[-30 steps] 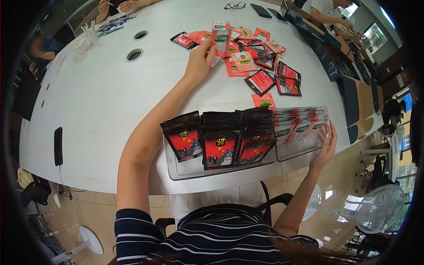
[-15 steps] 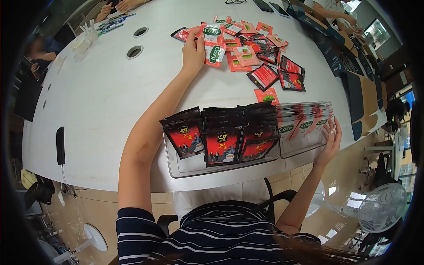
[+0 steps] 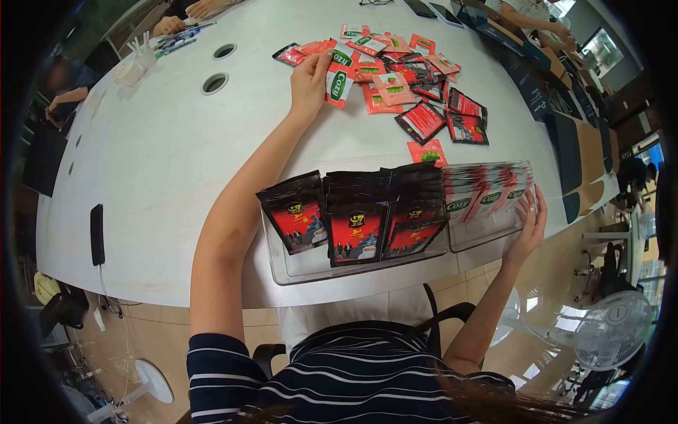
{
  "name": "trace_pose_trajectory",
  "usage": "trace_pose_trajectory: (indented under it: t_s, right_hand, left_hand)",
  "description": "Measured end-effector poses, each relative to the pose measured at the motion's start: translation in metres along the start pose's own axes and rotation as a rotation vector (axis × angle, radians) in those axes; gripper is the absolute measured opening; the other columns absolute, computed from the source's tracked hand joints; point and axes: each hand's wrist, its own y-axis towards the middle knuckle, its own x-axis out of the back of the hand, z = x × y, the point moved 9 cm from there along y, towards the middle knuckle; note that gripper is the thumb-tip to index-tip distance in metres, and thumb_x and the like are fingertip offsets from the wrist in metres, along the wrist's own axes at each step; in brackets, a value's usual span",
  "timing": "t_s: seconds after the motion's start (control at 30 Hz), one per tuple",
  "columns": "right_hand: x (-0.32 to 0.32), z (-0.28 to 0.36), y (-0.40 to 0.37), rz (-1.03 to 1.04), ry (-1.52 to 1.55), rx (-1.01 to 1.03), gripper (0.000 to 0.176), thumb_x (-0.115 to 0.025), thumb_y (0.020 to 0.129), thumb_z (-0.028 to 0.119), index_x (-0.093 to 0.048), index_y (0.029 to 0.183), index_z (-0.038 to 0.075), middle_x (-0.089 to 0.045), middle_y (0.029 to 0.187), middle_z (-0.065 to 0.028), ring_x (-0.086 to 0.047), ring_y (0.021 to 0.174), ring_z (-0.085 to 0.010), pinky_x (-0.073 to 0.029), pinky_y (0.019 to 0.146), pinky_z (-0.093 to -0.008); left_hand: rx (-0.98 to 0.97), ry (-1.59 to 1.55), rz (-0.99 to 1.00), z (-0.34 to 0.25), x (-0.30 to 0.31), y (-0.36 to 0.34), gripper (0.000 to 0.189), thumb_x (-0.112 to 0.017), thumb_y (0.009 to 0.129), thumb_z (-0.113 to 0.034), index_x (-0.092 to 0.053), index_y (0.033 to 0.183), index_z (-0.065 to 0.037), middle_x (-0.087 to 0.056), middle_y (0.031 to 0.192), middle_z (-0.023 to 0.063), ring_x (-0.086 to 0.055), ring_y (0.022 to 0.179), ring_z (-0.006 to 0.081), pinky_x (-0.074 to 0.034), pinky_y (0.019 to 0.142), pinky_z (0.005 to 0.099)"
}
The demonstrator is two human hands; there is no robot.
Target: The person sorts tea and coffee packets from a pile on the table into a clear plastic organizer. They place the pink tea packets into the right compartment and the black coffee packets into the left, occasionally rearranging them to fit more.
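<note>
My left hand (image 3: 309, 83) is closed on Cozy tea sachets (image 3: 340, 83), two of which show, one above the other, at the pile's left edge. Red-and-pink Cozy sachets (image 3: 394, 89) and black-and-red G7 coffee sachets (image 3: 466, 130) lie mixed in that loose pile. Close to my body is a clear plastic tray (image 3: 296, 273) with G7 sachets (image 3: 357, 230) standing in rows. A clear section (image 3: 487, 239) at its right end holds upright Cozy sachets (image 3: 459, 205). My right hand (image 3: 526, 225) grips the outer right side of that section, with some fingers behind the plastic.
Dark cardboard boxes (image 3: 572, 152) line the table's right edge. Pens (image 3: 176, 44) and cups with sticks (image 3: 138, 60) are at the far left. A black power strip (image 3: 97, 233) lies on the left. Other people's hands (image 3: 205, 8) are at the far edge.
The Cozy sachets in my left hand have turned and now tilt, and the hand has shifted slightly. My right hand stays on the clear section. The person at the far left has moved a hand.
</note>
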Motion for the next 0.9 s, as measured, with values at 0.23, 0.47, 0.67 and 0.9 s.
trace_pose_trajectory:
  t_s: [0.23,0.47,0.67,0.9]
  right_hand:
    - [0.000,0.001,0.000,-0.007,-0.010,-0.005,0.043,-0.038,0.095,0.023,-0.042,0.131,0.001,-0.053,0.123,-0.0183,-0.054,0.105,-0.0227,-0.042,0.090,-0.0341]
    - [0.000,0.003,-0.001,0.002,-0.024,0.017,0.043,-0.037,0.095,0.023,-0.042,0.131,0.001,-0.054,0.122,-0.0183,-0.055,0.104,-0.0229,-0.042,0.090,-0.0341]
    - [0.004,0.000,-0.001,-0.016,-0.013,0.002,0.042,-0.037,0.095,0.023,-0.044,0.130,0.001,-0.056,0.121,-0.0182,-0.056,0.103,-0.0221,-0.043,0.088,-0.0335]
    - [0.004,-0.001,-0.001,-0.025,0.002,0.002,0.040,-0.038,0.095,0.022,-0.044,0.129,0.001,-0.056,0.121,-0.0182,-0.056,0.101,-0.0214,-0.042,0.088,-0.0331]
  left_hand:
    - [-0.033,0.074,-0.012,0.004,-0.001,0.001,0.031,-0.063,0.087,-0.031,-0.063,0.083,0.000,-0.057,0.062,-0.0003,-0.046,0.054,0.0035,-0.036,0.048,0.0219]
    - [-0.204,0.371,0.346,-0.011,-0.042,-0.015,0.032,-0.064,0.085,-0.032,-0.058,0.083,0.000,-0.056,0.074,0.0104,-0.051,0.065,0.0164,-0.040,0.058,0.0304]
    - [-0.170,0.545,0.617,-0.016,-0.065,-0.034,0.029,-0.062,0.086,-0.028,-0.058,0.088,0.001,-0.058,0.085,0.0122,-0.052,0.077,0.0228,-0.042,0.068,0.0333]
    - [-0.551,0.558,0.722,-0.017,-0.081,-0.043,0.032,-0.060,0.087,-0.032,-0.058,0.083,0.000,-0.057,0.116,0.0206,-0.046,0.119,0.0339,-0.041,0.091,0.0388]
